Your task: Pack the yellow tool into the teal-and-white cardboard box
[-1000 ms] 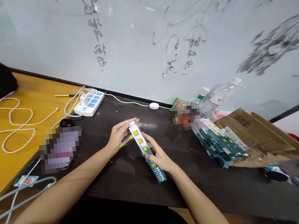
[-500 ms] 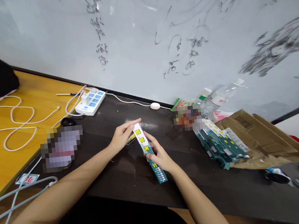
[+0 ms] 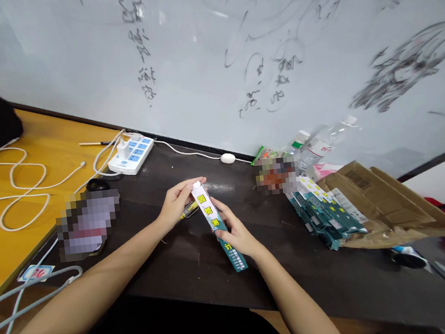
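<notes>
A long, narrow cardboard box (image 3: 206, 205), white at its far end and dark green at its near end, has large yellow characters down its face. It tilts over the dark table between my two hands. My right hand (image 3: 236, 232) is closed around the box's middle, thumb on top. At the far end, the fingers of my left hand (image 3: 176, 202) pinch the box beside a small white flap (image 3: 196, 185) that sticks up. Part of the left fingers is hidden behind the box. Under the left hand lies a yellow and black item (image 3: 188, 211), partly covered.
Several similar boxes (image 3: 324, 211) lie by a brown paper bag (image 3: 375, 203) on the right, near plastic bottles (image 3: 324, 144). A white power strip (image 3: 131, 155), a black mouse (image 3: 98, 185) and a blurred-out phone-like object (image 3: 90, 222) are leftward. A whiteboard (image 3: 196, 73) stands behind.
The white flap at the box's far end now sticks up, and my left hand has shifted slightly left along that end. My right hand keeps its hold. The whole view has shifted a little.
</notes>
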A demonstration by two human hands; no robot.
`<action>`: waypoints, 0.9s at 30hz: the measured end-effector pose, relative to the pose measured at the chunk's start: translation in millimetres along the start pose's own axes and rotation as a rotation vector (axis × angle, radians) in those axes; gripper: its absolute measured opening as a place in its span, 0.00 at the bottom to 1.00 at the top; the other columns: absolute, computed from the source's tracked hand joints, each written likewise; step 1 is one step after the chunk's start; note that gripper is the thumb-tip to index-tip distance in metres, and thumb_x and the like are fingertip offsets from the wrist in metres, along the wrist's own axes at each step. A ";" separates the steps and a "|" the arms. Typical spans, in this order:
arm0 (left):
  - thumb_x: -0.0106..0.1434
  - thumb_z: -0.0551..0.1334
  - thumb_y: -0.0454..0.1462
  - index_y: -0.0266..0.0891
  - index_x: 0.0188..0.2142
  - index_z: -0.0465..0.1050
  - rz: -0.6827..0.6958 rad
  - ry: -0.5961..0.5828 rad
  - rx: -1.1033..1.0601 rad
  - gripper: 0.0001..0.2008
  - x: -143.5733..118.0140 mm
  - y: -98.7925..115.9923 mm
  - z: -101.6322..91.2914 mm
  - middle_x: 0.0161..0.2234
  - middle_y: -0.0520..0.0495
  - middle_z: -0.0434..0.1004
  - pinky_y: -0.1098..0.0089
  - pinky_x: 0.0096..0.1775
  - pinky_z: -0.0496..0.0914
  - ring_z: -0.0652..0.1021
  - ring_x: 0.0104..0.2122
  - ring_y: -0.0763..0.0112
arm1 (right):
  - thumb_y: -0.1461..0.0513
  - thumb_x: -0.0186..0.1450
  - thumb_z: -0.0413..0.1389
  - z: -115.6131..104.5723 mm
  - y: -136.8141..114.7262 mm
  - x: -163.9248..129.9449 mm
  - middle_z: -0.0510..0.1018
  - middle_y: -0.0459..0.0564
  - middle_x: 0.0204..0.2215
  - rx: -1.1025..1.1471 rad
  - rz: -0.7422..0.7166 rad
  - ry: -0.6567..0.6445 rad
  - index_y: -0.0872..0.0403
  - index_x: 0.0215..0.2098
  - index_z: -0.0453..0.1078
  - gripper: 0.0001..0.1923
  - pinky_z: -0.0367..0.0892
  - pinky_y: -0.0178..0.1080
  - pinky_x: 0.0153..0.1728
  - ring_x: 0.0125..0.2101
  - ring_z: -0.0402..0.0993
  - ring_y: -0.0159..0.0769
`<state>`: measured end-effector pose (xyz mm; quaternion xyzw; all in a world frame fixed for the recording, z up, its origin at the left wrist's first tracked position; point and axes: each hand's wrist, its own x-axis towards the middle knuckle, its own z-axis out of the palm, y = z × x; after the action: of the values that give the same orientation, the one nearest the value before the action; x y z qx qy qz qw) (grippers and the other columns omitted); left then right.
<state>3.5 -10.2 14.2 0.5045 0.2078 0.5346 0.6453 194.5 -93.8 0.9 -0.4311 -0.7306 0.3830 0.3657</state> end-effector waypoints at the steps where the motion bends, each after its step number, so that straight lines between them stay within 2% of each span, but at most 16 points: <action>1: 0.61 0.63 0.48 0.37 0.49 0.76 -0.001 0.000 -0.011 0.22 0.1 -0.5 -0.1 0.54 0.37 0.74 0.58 0.50 0.73 0.78 0.49 0.55 | 0.62 0.63 0.55 -0.1 0.0 0.1 0.60 0.53 0.64 -0.008 -0.005 0.006 0.45 0.68 0.47 0.38 0.65 0.46 0.50 0.44 0.71 0.40; 4: 0.62 0.63 0.48 0.38 0.49 0.77 -0.007 -0.003 -0.028 0.21 0.3 -1.8 -0.4 0.54 0.38 0.74 0.59 0.51 0.73 0.78 0.49 0.56 | 0.62 0.63 0.55 -0.2 -1.0 0.4 0.57 0.53 0.65 -0.020 -0.017 0.016 0.46 0.68 0.48 0.37 0.63 0.46 0.53 0.49 0.69 0.41; 11: 0.63 0.61 0.48 0.37 0.49 0.76 0.060 0.046 0.154 0.21 -0.1 -3.3 -1.5 0.52 0.38 0.76 0.62 0.46 0.75 0.78 0.47 0.59 | 0.61 0.62 0.55 0.3 -2.2 0.9 0.66 0.54 0.59 0.007 0.026 0.005 0.47 0.68 0.46 0.38 0.66 0.48 0.50 0.47 0.70 0.43; 15: 0.63 0.61 0.47 0.38 0.49 0.76 0.049 0.060 0.185 0.20 1.4 -4.5 -2.5 0.51 0.39 0.77 0.64 0.44 0.75 0.79 0.46 0.60 | 0.61 0.62 0.55 0.9 -0.8 0.7 0.66 0.54 0.59 0.015 0.037 0.008 0.46 0.68 0.47 0.38 0.67 0.48 0.48 0.48 0.69 0.43; 20: 0.64 0.60 0.46 0.38 0.49 0.77 0.066 0.057 0.241 0.19 0.6 -5.0 -3.6 0.51 0.40 0.77 0.64 0.45 0.75 0.79 0.46 0.61 | 0.61 0.63 0.55 2.1 -0.9 0.8 0.66 0.53 0.58 0.009 0.020 0.024 0.46 0.68 0.48 0.37 0.65 0.48 0.51 0.46 0.70 0.41; 24: 0.66 0.58 0.46 0.39 0.51 0.76 0.118 -0.017 0.292 0.20 -2.7 -4.6 -2.9 0.54 0.42 0.75 0.63 0.48 0.73 0.77 0.50 0.60 | 0.58 0.64 0.54 1.2 -0.8 0.7 0.71 0.54 0.50 0.085 0.078 0.023 0.47 0.68 0.47 0.37 0.71 0.45 0.39 0.36 0.71 0.38; 27: 0.66 0.57 0.45 0.40 0.53 0.74 0.157 -0.060 0.319 0.20 -3.7 -5.2 -2.9 0.55 0.43 0.73 0.62 0.51 0.72 0.76 0.51 0.60 | 0.56 0.64 0.55 1.2 -0.2 -0.1 0.73 0.52 0.42 0.144 0.113 0.029 0.46 0.68 0.46 0.37 0.71 0.40 0.30 0.29 0.69 0.33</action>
<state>2.4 -11.9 7.5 0.6310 0.2307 0.5285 0.5190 193.4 -94.3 0.5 -0.4495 -0.6703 0.4485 0.3840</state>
